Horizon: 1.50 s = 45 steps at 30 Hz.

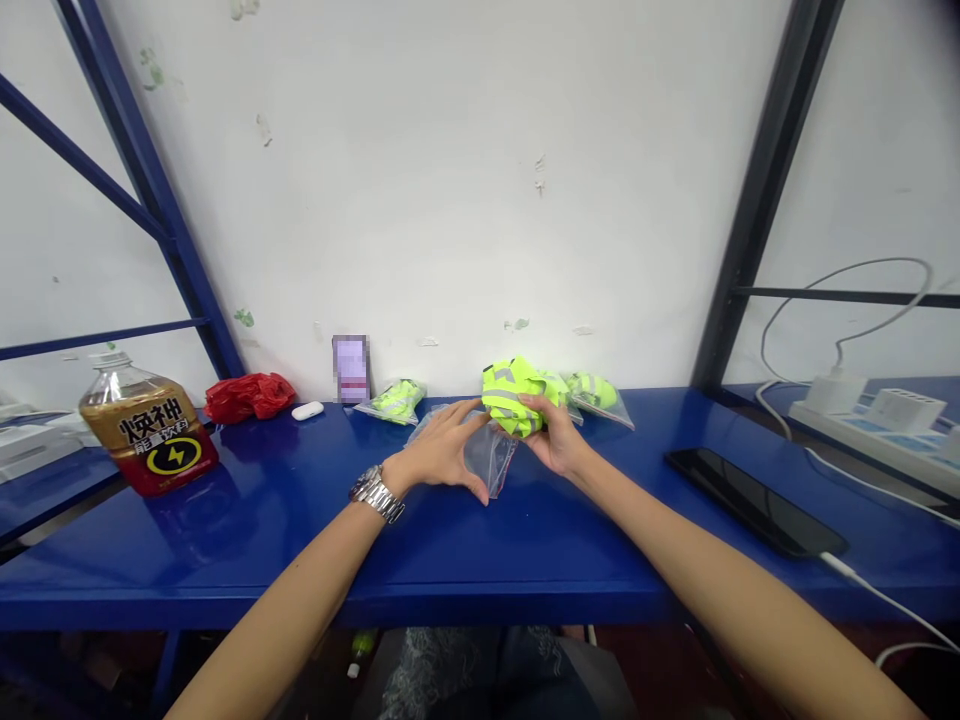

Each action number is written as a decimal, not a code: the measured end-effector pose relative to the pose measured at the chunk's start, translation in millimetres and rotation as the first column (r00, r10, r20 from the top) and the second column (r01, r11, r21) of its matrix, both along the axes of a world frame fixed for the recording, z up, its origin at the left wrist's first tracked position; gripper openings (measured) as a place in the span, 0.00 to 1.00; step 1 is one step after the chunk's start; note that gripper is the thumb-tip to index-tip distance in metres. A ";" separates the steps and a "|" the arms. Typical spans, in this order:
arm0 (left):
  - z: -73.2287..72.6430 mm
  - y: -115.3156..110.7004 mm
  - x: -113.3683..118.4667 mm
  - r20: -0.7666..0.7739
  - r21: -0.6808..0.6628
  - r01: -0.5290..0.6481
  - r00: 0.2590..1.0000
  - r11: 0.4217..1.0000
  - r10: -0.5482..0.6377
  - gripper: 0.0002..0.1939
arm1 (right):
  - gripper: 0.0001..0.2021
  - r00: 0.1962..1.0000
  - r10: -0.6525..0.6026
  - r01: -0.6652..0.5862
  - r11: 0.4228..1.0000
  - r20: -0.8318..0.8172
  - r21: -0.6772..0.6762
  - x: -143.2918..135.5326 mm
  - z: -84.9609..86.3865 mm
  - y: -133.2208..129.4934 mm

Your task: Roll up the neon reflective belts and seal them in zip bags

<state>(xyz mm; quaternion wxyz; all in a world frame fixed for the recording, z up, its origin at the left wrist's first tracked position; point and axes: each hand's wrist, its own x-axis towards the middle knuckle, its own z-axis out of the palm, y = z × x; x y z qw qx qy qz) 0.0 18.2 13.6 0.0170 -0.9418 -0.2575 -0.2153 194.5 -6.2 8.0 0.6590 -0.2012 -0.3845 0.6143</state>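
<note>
A bundled neon-yellow vest with grey reflective strips is held above the table by my right hand, its fingers wrapped round the right side. My left hand, with a metal watch on the wrist, rests on a clear plastic zip bag. Its thumb and fingers are spread apart at the bag, just left of the vest. Part of the bag is hidden under that hand. Against the wall lie bagged yellow vests, one to the left and one to the right.
On the blue table stand a large drink bottle and a propped phone. A red plastic bag and white case lie left. A black phone with its cable and a power strip are right.
</note>
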 end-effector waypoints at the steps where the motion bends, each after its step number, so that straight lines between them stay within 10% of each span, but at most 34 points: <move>1: -0.1 0.4 0.5 -0.030 -0.014 0.029 0.999 0.999 -0.029 0.59 | 0.13 1.000 0.023 -0.024 1.000 0.012 0.003 -0.4 0.7 -1.1; 14: 14.3 -18.6 6.2 0.021 -0.187 0.149 0.989 0.971 -0.147 0.57 | 0.15 0.994 -0.022 0.016 0.998 0.109 0.053 2.0 6.7 -2.6; 20: 3.9 -15.8 13.6 -0.001 0.078 -0.045 0.999 0.996 0.045 0.43 | 0.16 0.997 0.022 -0.027 0.998 0.078 0.061 2.3 6.1 -1.9; 29: -3.1 6.3 -5.9 0.212 0.341 -0.324 0.941 0.882 0.264 0.46 | 0.21 0.922 -0.020 -0.002 0.998 0.387 0.055 20.3 2.4 4.5; 45: 0.4 -10.4 5.4 0.060 0.458 -0.169 0.985 0.873 0.160 0.46 | 0.18 0.753 0.164 -0.212 0.977 0.637 -0.001 40.4 1.8 10.8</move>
